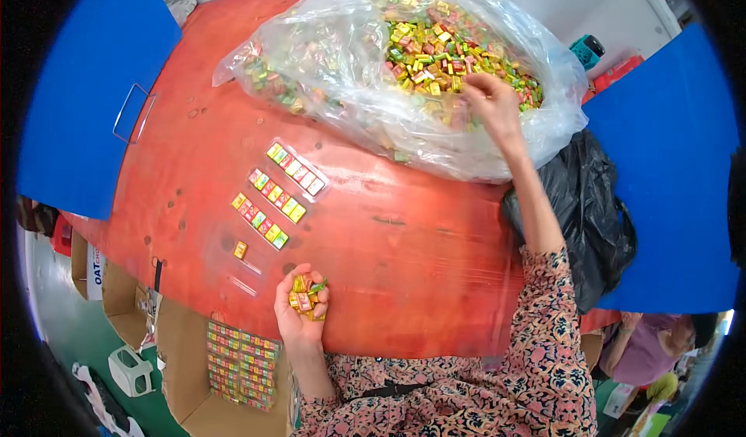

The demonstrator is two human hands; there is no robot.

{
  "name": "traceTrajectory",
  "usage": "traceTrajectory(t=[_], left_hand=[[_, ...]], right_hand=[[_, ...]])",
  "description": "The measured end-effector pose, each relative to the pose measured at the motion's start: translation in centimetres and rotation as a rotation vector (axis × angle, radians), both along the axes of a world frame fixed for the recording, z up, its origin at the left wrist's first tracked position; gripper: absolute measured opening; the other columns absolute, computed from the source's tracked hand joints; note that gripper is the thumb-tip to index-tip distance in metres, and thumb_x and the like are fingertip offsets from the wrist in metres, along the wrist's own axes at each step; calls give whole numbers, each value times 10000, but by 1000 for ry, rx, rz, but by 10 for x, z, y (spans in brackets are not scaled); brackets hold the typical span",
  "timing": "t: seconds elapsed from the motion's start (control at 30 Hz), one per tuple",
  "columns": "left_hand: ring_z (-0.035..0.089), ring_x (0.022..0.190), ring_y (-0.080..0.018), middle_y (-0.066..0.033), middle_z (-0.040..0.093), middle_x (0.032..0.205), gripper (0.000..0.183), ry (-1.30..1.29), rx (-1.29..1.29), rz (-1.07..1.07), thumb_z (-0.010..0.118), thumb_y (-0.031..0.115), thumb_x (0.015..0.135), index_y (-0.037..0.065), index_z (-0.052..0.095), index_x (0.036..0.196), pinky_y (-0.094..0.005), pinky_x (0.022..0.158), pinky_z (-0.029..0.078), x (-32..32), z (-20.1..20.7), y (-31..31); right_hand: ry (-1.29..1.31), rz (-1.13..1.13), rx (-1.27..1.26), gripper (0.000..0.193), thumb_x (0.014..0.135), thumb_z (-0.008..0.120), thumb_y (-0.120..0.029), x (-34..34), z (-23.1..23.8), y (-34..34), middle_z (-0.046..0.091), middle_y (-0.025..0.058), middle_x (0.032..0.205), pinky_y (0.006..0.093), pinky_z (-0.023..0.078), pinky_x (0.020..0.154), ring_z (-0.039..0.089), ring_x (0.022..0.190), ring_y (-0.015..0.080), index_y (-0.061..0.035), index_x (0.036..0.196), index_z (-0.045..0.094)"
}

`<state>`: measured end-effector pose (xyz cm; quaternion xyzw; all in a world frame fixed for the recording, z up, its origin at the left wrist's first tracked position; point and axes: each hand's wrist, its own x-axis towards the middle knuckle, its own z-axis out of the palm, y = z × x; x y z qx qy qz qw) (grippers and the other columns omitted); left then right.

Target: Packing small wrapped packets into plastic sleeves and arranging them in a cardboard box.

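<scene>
My left hand (301, 312) is closed around several small wrapped candies (303, 302) in yellow, orange and green. My right hand (495, 109) reaches over the opening of a big clear plastic bag (350, 114), fingers bent together above a heap of candies (427, 52); whether anything is pinched in them cannot be made out. On the red tabletop (404, 281), left of centre, lie three clear narrow trays filled with rows of candies: an upper tray (296, 169), a middle tray (277, 196) and a lower tray (259, 221). Below them, a single candy (241, 249) sits at the end of another clear tray (252, 267).
At lower left an open cardboard box (183, 359) holds many filled candy packs (242, 367). A black plastic bag (590, 211) hangs at the right edge. Blue panels flank the table, the left panel (93, 87) with a metal handle. Another person (645, 347) sits at lower right.
</scene>
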<state>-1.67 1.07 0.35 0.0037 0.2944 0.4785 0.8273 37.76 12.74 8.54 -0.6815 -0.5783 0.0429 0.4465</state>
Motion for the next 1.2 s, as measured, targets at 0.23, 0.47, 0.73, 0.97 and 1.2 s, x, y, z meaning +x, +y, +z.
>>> traceTrajectory(t=[0.23, 0.47, 0.73, 0.97, 1.2], left_hand=[[501, 602, -201, -124, 562, 854, 302, 121, 6, 24, 402, 256, 890, 22, 528, 1035, -213, 369, 361, 5, 0, 1], [508, 568, -185, -119, 567, 832, 287, 227, -39, 72, 395, 245, 889, 22, 535, 1004, -202, 352, 358, 15, 11, 1], [521, 578, -192, -128, 572, 839, 293, 238, -86, 112, 380, 243, 896, 23, 529, 1020, -207, 352, 364, 15, 14, 1], [517, 581, -191, -125, 569, 843, 282, 242, -86, 105, 392, 252, 891, 32, 525, 1005, -203, 359, 345, 22, 15, 4], [519, 568, -185, -124, 572, 829, 264, 268, -106, 139, 407, 251, 884, 37, 526, 983, -205, 361, 343, 21, 19, 3]], right_hand=[[-56, -297, -124, 250, 759, 582, -173, 95, 1, 53, 659, 88, 831, 270, 475, 697, 613, 753, 131, -8, 937, 640], [-381, -202, -277, 278, 751, 489, -90, 137, -28, 125, 639, 154, 933, 363, 462, 774, 616, 855, 278, -34, 981, 634], [-479, -246, -98, 323, 719, 459, -32, 149, -46, 148, 635, 178, 914, 359, 461, 784, 609, 867, 283, -65, 987, 637], [-24, -41, -136, 216, 733, 542, -112, 169, -38, 135, 667, 86, 838, 308, 471, 711, 617, 770, 169, -83, 891, 685], [-172, 208, -323, 200, 719, 624, -184, 88, 9, 96, 631, 89, 726, 293, 458, 634, 591, 683, 178, -17, 824, 660]])
